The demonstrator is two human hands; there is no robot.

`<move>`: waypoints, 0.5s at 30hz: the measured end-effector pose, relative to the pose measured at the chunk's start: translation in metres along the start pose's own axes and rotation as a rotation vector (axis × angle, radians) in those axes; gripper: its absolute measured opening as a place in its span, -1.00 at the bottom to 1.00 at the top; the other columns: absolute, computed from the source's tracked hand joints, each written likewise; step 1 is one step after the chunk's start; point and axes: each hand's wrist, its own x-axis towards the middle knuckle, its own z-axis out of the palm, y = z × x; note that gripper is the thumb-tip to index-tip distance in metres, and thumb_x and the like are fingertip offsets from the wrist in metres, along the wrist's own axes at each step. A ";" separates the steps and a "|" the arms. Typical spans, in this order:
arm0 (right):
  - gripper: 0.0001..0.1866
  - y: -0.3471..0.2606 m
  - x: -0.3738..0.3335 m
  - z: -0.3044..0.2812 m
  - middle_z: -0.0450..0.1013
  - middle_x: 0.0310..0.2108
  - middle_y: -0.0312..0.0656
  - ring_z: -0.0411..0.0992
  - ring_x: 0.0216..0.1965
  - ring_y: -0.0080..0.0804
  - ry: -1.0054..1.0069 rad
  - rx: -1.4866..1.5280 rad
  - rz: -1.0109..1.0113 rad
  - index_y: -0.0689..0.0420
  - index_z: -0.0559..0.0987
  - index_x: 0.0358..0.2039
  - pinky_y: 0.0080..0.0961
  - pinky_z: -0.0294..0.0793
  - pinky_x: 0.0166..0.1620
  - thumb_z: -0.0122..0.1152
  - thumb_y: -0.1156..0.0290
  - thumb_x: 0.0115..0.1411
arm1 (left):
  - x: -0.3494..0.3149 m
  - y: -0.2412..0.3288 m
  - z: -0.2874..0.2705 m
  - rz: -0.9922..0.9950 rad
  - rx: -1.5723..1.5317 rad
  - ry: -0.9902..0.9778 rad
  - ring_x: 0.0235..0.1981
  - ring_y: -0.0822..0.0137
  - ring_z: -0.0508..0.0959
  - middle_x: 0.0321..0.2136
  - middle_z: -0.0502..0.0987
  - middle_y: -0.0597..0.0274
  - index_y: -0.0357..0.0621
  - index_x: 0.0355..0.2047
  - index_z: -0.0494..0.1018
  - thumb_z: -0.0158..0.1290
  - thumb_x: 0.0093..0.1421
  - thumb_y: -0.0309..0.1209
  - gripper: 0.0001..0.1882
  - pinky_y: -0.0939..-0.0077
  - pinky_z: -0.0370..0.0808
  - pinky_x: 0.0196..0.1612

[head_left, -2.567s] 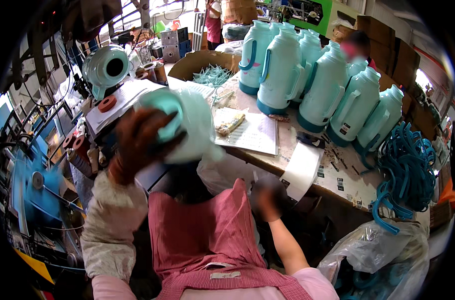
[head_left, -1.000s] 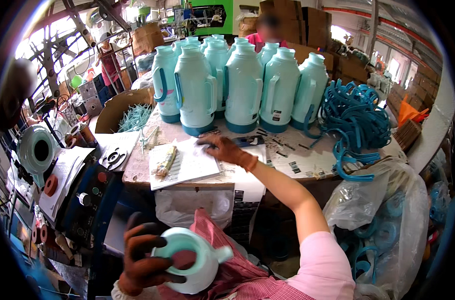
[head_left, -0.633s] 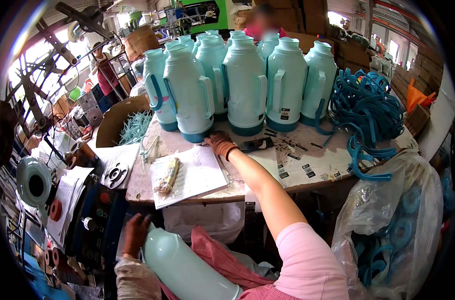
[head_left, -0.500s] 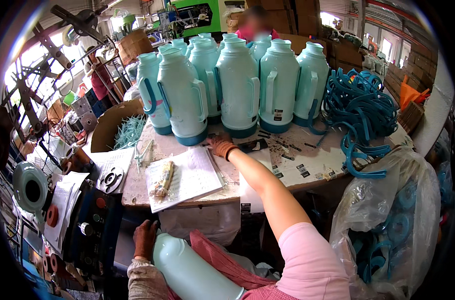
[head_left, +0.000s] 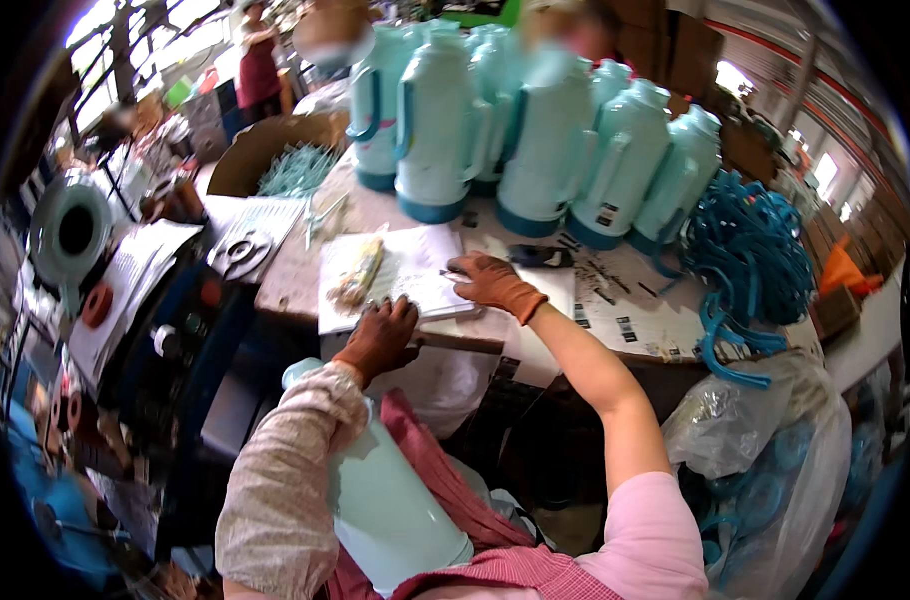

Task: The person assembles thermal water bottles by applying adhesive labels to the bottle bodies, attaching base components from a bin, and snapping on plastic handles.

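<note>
On the person's lap, at the near side of the head view, a pale-green flask body (head_left: 400, 505) lies tilted; it looks light, stiff and slippery, probably best held round its barrel. The left hand (head_left: 378, 340) meets the near edge of the papers (head_left: 415, 262), the right hand (head_left: 499, 285) their right side; I cannot tell whether either grips. Their writing and the far label (head_left: 607, 213) are unreadable.

My left sleeve (head_left: 283, 480) hides part of the flask (head_left: 397, 512); the dark item (head_left: 449, 273) at my right hand (head_left: 500, 287) is too small to identify.
</note>
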 end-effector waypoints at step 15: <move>-0.44 -0.030 0.021 0.019 0.33 -0.07 -0.06 0.41 -0.12 -0.13 -0.064 -0.187 0.069 -0.12 0.26 0.11 -0.26 0.42 -0.11 0.07 0.16 0.06 | 0.001 0.001 -0.007 -0.027 0.014 -0.068 -0.18 0.02 0.42 -0.17 0.34 0.03 -0.08 0.03 0.29 0.18 -0.15 -0.19 -0.31 0.23 0.42 -0.18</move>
